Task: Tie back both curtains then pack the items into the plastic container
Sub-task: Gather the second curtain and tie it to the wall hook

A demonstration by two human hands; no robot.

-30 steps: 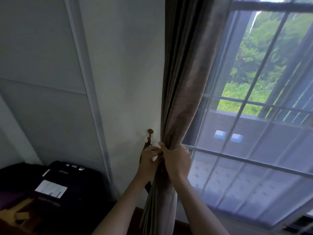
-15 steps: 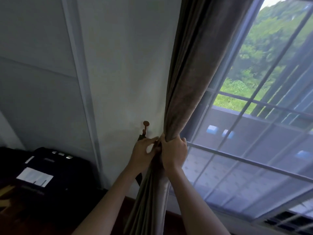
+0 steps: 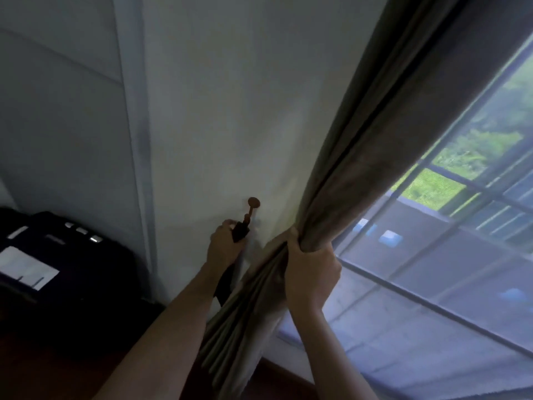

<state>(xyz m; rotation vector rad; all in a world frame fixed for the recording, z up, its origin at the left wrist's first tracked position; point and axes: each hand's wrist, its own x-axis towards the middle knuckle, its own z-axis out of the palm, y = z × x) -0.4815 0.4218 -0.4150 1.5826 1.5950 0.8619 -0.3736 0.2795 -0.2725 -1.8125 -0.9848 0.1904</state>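
Head view: I note the right hand (image 3: 310, 272) clenched round the gathered curtain (image 3: 354, 180), bunching it beside the window (image 3: 450, 255). The left hand (image 3: 223, 246) has its fingers (image 3: 226, 225) curled on the dark tieback (image 3: 240, 230), just below the wall hook (image 3: 253, 204).

Risk, in my judgement: the bundle may slip loose if the right hand relaxes before the tieback goes round it; the tieback may also miss the hook.

Surroundings: pale wall (image 3: 230, 111), a dark case (image 3: 66, 255) at left bearing a white label. No plastic container in view
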